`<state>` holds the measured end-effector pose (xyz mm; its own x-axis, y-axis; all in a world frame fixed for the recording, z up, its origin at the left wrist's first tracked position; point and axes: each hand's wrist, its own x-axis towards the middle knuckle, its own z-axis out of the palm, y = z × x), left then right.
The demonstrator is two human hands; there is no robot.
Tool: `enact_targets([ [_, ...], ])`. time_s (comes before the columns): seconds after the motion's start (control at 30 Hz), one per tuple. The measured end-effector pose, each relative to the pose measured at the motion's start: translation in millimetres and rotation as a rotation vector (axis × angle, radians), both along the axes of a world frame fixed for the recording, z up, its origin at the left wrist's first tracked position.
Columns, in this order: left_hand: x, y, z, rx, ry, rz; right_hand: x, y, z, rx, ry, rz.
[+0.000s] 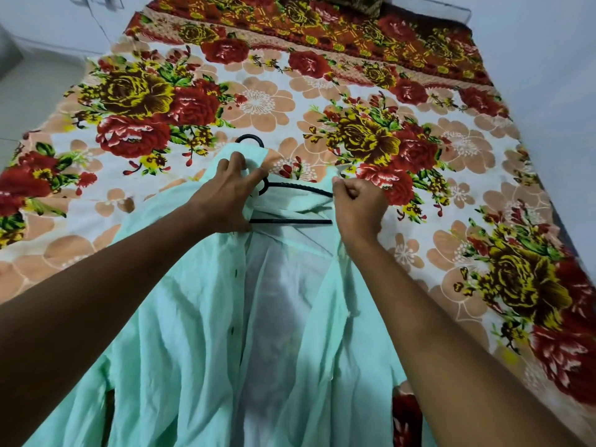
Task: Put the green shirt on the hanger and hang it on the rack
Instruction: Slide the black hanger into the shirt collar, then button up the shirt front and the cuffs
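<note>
Green shirt (pixel 200 317), black hanger (pixel 290 221) inside, both hands gripping

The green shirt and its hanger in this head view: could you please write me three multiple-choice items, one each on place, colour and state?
1. Where does the green shirt lie?
A. on a floral bedsheet
B. on a wooden floor
C. on a rack

2. What colour is the hanger?
A. white
B. black
C. red

3. What is the right hand doing?
A. resting flat and open on the bedsheet
B. pinching the shirt's edge by the collar
C. holding the hanger's hook

Answers:
1 A: the floral bedsheet spreads all round the shirt.
2 B: the hook and bars showing at the collar are black.
3 B: its fingers are curled on the cloth, while the left hand grips the cloth beside the hook.
</note>
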<state>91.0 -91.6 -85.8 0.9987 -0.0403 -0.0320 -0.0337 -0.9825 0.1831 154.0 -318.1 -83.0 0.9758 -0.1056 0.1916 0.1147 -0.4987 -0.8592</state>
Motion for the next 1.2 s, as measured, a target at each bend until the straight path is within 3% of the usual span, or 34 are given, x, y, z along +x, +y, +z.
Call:
enact_targets([
  [0.17,1,-2,-1,0.042,0.008,0.021,-5,41,10,0.143,0.071,0.18],
  [0.37,5,-2,-3,-0.023,0.018,0.073,-17,74,-20,0.15,0.551,0.506],
  [0.43,-1,-2,-6,-0.107,-0.02,0.121,-16,72,-29,0.1,0.595,0.531],
  [0.6,-51,-26,-20,-0.206,-0.344,0.168,-41,45,-28,-0.14,0.199,0.437],
  [0.73,-125,-64,-26,-0.308,-0.259,0.249,-110,16,-26,-0.325,-0.079,0.507],
  [0.9,-207,-97,-29,-0.158,-0.103,0.307,-219,-17,-39,-0.49,-0.015,0.578],
  [1.03,-252,-111,-27,-0.106,-0.083,0.348,-277,-36,-34,-0.691,0.039,0.454],
  [1.13,-274,-115,-30,-0.136,-0.095,0.39,-300,-47,-30,-0.608,0.136,0.319],
  [1.2,-281,-115,-32,-0.232,-0.112,0.409,-306,-50,-27,-0.43,0.148,0.255],
])
